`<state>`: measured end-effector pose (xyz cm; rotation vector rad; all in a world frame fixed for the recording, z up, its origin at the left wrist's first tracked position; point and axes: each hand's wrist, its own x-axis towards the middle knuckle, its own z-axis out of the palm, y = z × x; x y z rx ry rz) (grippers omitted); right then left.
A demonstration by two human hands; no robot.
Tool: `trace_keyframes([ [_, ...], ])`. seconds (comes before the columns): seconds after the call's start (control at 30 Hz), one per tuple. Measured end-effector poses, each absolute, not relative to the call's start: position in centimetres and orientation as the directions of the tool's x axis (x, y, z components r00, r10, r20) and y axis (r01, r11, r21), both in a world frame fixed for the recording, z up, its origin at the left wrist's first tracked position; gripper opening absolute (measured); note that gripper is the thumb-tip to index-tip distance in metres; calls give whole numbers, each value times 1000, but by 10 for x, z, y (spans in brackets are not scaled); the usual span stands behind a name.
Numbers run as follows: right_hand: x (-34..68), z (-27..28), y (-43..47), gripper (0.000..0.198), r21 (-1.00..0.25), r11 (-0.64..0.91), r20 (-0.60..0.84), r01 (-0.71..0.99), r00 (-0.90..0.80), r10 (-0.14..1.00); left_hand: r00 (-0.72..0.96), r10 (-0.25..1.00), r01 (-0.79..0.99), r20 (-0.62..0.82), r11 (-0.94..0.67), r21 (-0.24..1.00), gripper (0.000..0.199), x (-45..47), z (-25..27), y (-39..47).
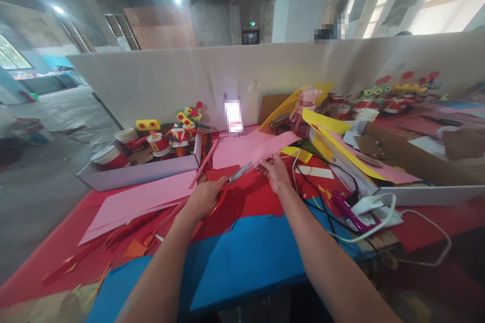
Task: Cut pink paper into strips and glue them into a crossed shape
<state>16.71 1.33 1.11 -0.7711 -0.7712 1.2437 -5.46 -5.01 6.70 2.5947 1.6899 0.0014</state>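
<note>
Your left grip (205,197) holds the scissors (240,172) by their handles. Your right grip (276,173) pinches pink paper (279,145) beside the blades, apparently to steady it.

The pink paper strip (280,145) slants up to the right, its left end low, and right there the red-handled scissors (237,173) angle in, silver blades blurred, pointing up and rightward at it!
</note>
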Motion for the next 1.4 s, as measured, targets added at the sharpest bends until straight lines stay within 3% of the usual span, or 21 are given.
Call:
trace_keyframes([
  [0.3,168,14,10,41,-841,164,111,-516,131,985,401,915,916,-42,-400,26,23,-54,72,-52],
  [0.73,159,10,8,41,-838,97,104,-537,16,994,405,914,914,8,-405,2,33,-52,69,-52],
  [1.4,160,16,4,46,-852,89,83,-517,36,996,393,918,920,49,-393,-9,36,-52,63,-49],
])
